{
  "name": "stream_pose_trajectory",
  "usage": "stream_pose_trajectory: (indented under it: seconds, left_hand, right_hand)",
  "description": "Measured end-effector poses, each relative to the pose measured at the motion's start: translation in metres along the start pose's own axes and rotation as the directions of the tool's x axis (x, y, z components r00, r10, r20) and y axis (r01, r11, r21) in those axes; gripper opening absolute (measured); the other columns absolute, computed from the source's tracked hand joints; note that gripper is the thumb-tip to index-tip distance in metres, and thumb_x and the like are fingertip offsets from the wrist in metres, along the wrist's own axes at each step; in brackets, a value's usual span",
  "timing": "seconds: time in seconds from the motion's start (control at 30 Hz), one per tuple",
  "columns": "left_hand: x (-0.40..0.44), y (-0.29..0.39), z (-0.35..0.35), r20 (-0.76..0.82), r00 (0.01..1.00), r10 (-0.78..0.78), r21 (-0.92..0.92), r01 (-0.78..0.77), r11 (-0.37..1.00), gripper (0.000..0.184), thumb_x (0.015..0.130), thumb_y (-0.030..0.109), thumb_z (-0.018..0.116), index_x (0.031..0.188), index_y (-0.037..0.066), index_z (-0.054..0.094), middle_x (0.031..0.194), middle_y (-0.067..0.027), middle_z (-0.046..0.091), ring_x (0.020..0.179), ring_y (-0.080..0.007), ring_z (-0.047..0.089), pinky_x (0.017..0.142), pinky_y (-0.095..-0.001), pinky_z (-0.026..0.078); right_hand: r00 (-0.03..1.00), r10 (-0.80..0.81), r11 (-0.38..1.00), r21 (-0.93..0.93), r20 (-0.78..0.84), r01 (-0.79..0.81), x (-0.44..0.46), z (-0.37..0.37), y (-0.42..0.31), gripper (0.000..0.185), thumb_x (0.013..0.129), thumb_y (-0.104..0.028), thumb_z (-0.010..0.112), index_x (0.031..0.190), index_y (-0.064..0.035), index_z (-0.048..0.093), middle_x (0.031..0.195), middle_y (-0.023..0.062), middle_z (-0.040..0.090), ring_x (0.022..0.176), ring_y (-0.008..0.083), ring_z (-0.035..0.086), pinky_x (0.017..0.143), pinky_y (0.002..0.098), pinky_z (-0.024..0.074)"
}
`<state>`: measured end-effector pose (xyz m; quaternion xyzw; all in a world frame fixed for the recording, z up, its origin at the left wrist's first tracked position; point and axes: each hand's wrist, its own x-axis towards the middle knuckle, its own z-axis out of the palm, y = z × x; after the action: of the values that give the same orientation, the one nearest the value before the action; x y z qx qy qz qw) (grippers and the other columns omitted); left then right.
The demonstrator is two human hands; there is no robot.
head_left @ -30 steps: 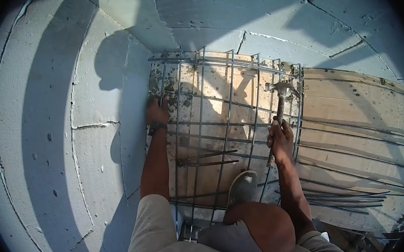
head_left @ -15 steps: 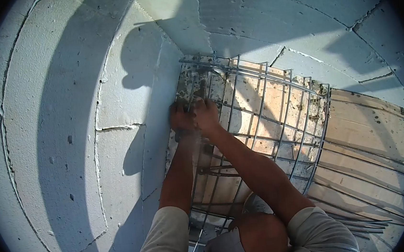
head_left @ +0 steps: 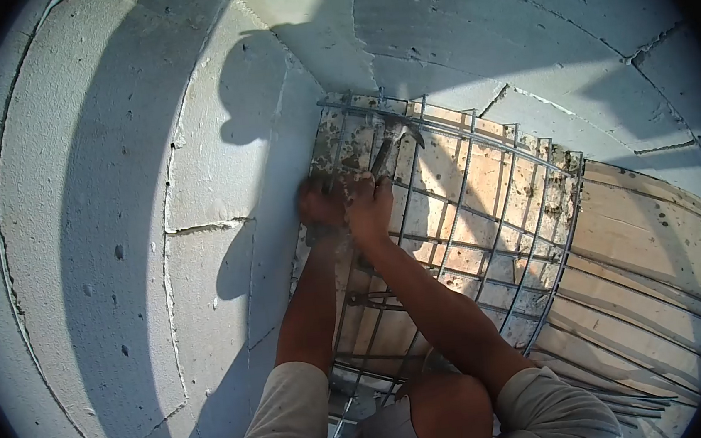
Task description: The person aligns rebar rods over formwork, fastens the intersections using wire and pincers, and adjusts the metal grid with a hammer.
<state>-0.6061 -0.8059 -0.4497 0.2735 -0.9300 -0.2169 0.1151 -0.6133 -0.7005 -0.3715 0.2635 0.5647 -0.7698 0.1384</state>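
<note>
My right hand (head_left: 370, 205) is closed around the dark handle of a hammer (head_left: 381, 156), whose curved metal head lies over the far bars of a rebar grid (head_left: 449, 202). Beside it, close to the left wall, my left hand (head_left: 320, 201) is in shadow and slightly blurred. Its fingers look curled in at the left edge of the grid; what they hold is hidden. Both forearms reach forward over the bars, and the hands almost touch.
Pale block walls (head_left: 205, 182) rise at the left and back, meeting in a corner. Under the grid lie stained boards (head_left: 617, 212). Loose long bars (head_left: 641, 302) extend at the right. My bent knee (head_left: 451, 419) is at the bottom.
The right hand has turned and shifted slightly right, and the hammer now shows clearly beyond its fingers. The left hand stays in nearly the same place. The view has shifted a little.
</note>
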Motion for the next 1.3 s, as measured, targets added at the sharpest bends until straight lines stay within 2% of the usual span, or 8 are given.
stream_pose_trajectory:
  seconds: [0.03, 0.13, 0.23, 0.37, 0.53, 0.73, 1.03, 1.3]
  left_hand:
    - [0.000, -0.008, 0.003, -0.020, 1.000, 0.000, 0.033, 0.000, 0.999, 0.032, 0.079, 0.034, 0.076, 0.100, 0.010, 0.074, 0.108, -0.0151, 0.069, 0.098, -0.0358, 0.067, 0.084, -0.0475, 0.055]
    - [0.006, -0.024, 0.005, -0.028, 0.992, 0.126, -0.045, -0.127, 0.991, 0.031, 0.079, 0.034, 0.077, 0.099, 0.011, 0.075, 0.108, -0.0149, 0.069, 0.098, -0.0366, 0.068, 0.085, -0.0479, 0.055]
    - [0.004, -0.005, -0.005, 0.025, 1.000, 0.013, 0.000, -0.013, 1.000, 0.030, 0.078, 0.035, 0.078, 0.098, 0.013, 0.076, 0.108, -0.0149, 0.070, 0.097, -0.0368, 0.068, 0.084, -0.0480, 0.056]
    - [0.005, -0.018, 0.006, -0.039, 0.998, 0.044, 0.064, -0.041, 0.997, 0.028, 0.079, 0.033, 0.078, 0.098, 0.013, 0.076, 0.106, -0.0160, 0.070, 0.096, -0.0370, 0.068, 0.079, -0.0478, 0.056]
    - [0.010, -0.014, -0.001, -0.033, 0.997, 0.067, 0.042, -0.065, 0.997, 0.034, 0.076, 0.037, 0.082, 0.094, 0.008, 0.077, 0.096, -0.0141, 0.072, 0.086, -0.0359, 0.070, 0.077, -0.0465, 0.056]
    - [0.010, -0.016, 0.000, -0.064, 0.989, 0.135, 0.053, -0.132, 0.990, 0.034, 0.079, 0.038, 0.082, 0.090, 0.006, 0.076, 0.094, -0.0148, 0.071, 0.084, -0.0368, 0.069, 0.076, -0.0462, 0.056]
    - [0.007, -0.020, 0.010, -0.143, 0.982, 0.127, 0.057, -0.119, 0.991, 0.032, 0.079, 0.035, 0.082, 0.087, 0.005, 0.074, 0.097, -0.0154, 0.069, 0.088, -0.0378, 0.068, 0.077, -0.0461, 0.055]
    - [0.002, -0.021, 0.012, -0.093, 0.973, 0.213, 0.064, -0.207, 0.976, 0.037, 0.088, 0.045, 0.069, 0.090, 0.008, 0.070, 0.092, -0.0140, 0.065, 0.084, -0.0396, 0.065, 0.070, -0.0522, 0.052]
  right_hand:
    - [0.995, -0.058, 0.998, 0.021, -0.076, 0.060, -0.003, 0.007, 0.010, 0.027, 0.104, -0.025, 0.048, 0.106, 0.0019, 0.051, 0.086, 0.0190, 0.061, 0.065, 0.0272, 0.065, 0.057, 0.0394, 0.0506]
    - [0.909, -0.412, 0.751, -0.587, -0.057, 0.304, 0.028, 0.025, 0.051, 0.028, 0.104, -0.026, 0.048, 0.106, 0.0018, 0.049, 0.087, 0.0196, 0.062, 0.063, 0.0252, 0.064, 0.055, 0.0385, 0.0502]
    - [0.965, 0.110, 0.979, -0.191, 0.239, -0.065, 0.020, -0.001, -0.006, 0.031, 0.103, -0.026, 0.047, 0.110, 0.0049, 0.047, 0.095, 0.0291, 0.062, 0.082, 0.0446, 0.065, 0.074, 0.0498, 0.0511]
    - [0.966, -0.249, 0.935, -0.276, -0.066, 0.222, 0.012, 0.009, 0.034, 0.033, 0.102, -0.025, 0.048, 0.107, 0.0072, 0.049, 0.096, 0.0319, 0.062, 0.094, 0.0524, 0.062, 0.084, 0.0545, 0.0466]
    - [0.981, -0.149, 0.919, -0.348, 0.123, 0.183, 0.027, 0.003, 0.031, 0.032, 0.103, -0.026, 0.048, 0.103, 0.0059, 0.052, 0.093, 0.0287, 0.064, 0.090, 0.0479, 0.064, 0.081, 0.0538, 0.0466]
    - [0.921, -0.386, 0.891, -0.275, -0.045, 0.360, 0.005, 0.001, 0.038, 0.034, 0.102, -0.030, 0.051, 0.100, 0.0037, 0.057, 0.079, 0.0164, 0.062, 0.066, 0.0338, 0.059, 0.062, 0.0443, 0.0469]
    - [0.989, -0.021, 0.991, -0.131, 0.143, 0.039, -0.026, -0.086, 0.023, 0.025, 0.106, -0.030, 0.051, 0.094, -0.0079, 0.053, 0.067, -0.0031, 0.047, 0.058, 0.0032, 0.046, 0.047, 0.0240, 0.0362]
    - [0.930, -0.345, 0.776, -0.597, -0.129, 0.205, -0.063, -0.253, -0.033, 0.044, 0.105, -0.033, 0.053, 0.131, 0.0030, 0.053, 0.076, 0.0153, 0.061, 0.065, 0.0235, 0.058, 0.062, 0.0380, 0.0466]
